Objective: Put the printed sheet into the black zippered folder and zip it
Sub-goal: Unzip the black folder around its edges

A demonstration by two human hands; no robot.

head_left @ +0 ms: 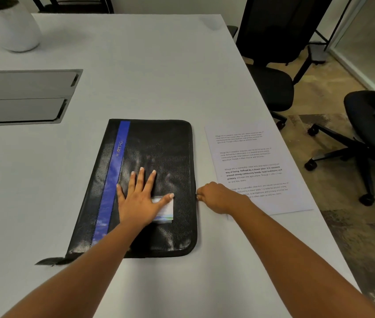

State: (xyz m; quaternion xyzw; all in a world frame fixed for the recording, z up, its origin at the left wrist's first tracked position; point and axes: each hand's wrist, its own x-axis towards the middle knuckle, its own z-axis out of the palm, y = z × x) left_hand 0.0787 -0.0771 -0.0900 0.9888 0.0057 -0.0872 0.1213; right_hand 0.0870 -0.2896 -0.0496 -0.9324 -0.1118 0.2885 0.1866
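While left hand [139, 203] lies flat on black folder [159, 145], right hand [220, 198] pinches its edge, covering sheet [250, 157] corner; plant pot [14, 26] far-left.

Bare tabletop [149, 72] lies open far and left of the black zippered folder [165, 145]. On its right, the narrow gap before the printed sheet [250, 154] is blocked by the right hand [219, 198] pinching the folder's edge.

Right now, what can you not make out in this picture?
Head view only.
Zip pull: hidden by the right hand at the folder's edge; grip unclear.
Card: partly under the left hand, print too small.
Sheet: near corner under the right hand, small text blurred.
Pot: cut off by the top-left edge.
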